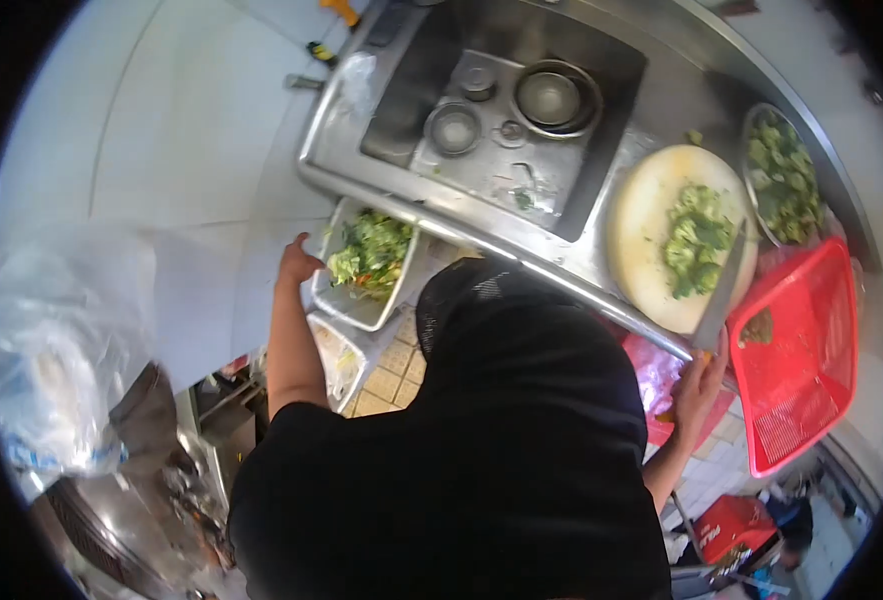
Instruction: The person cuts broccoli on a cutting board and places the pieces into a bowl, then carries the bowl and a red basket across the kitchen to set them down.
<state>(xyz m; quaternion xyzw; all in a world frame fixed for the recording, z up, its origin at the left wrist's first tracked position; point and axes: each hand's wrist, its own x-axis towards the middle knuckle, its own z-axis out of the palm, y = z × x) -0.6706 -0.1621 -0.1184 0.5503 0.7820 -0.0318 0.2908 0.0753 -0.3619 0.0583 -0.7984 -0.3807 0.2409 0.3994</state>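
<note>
My left hand (299, 259) is beside the left rim of a white bin (366, 315) that holds green vegetable scraps (373, 250). Its fingers are partly spread, with nothing seen in them. On the right, my right hand (697, 388) is wrapped round the handle of a large knife (723, 292). The blade points up and away, lying over the right edge of a round, pale cutting board (641, 240). Chopped broccoli (696, 235) is heaped on the board, just left of the blade.
A steel sink (391, 130) holds several metal bowls (548, 98). Right of the board stands an oval tray of broccoli (783, 175), with a red basket (796, 350) nearer me. Clear plastic bags (61, 370) hang at the far left. Below the sink edge is a tiled floor (386, 380).
</note>
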